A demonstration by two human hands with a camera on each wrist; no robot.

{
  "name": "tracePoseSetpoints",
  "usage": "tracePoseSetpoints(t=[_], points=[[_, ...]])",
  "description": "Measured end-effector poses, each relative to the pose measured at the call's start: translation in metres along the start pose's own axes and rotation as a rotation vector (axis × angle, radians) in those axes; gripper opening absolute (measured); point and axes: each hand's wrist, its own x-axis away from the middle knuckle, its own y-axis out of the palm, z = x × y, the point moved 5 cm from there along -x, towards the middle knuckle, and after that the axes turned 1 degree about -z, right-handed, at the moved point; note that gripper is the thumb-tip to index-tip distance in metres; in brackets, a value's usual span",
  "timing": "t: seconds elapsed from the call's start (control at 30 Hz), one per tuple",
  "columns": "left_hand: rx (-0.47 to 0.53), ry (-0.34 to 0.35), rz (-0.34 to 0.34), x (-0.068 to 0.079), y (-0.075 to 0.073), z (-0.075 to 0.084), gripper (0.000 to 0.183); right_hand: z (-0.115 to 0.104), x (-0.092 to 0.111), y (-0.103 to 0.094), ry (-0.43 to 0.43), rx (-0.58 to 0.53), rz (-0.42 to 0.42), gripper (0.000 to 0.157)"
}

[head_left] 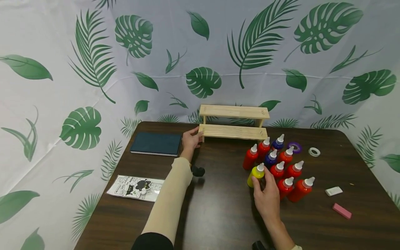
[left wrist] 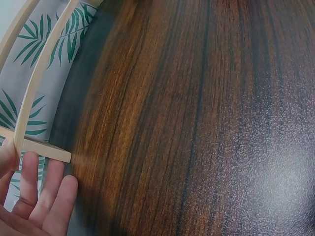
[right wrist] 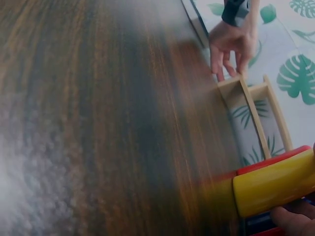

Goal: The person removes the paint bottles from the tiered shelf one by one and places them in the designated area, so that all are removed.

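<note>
At the back of the table stands a two-step wooden rack (head_left: 232,132). My left hand (head_left: 191,139) holds the left end of its lower step; the left wrist view shows the thumb at the board and the fingers (left wrist: 59,206) by the end support. My right hand (head_left: 268,196) grips a yellow squeeze bottle (head_left: 256,175) with a white nozzle, upright. In the right wrist view the yellow bottle (right wrist: 273,184) partly covers a red one. Several red bottles (head_left: 250,158) and two blue bottles (head_left: 270,158) stand just behind and to the right of it.
A dark notebook (head_left: 156,143) and a packet with cat drawings (head_left: 135,188) lie on the left. Right of the bottles are a purple tape roll (head_left: 295,147), a white tape roll (head_left: 314,151), a white block (head_left: 333,191) and a pink block (head_left: 342,210).
</note>
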Motion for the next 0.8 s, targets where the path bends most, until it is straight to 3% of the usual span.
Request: tracePoseSetpoints(t=[0.4, 0.67, 0.8], points=[[-0.033, -0.005, 0.012, -0.003, 0.000, -0.001, 0.035, -0.003, 0.002, -0.001, -0.002, 0.008, -0.023, 0.061], [-0.090, 0.091, 0.038, 0.007, -0.002, 0.002, 0.035, -0.030, -0.002, -0.015, -0.010, 0.017, -0.030, 0.066], [-0.065, 0.120, 0.024, 0.010, -0.003, 0.002, 0.037, -0.048, -0.007, -0.028, -0.065, 0.038, -0.036, 0.066]])
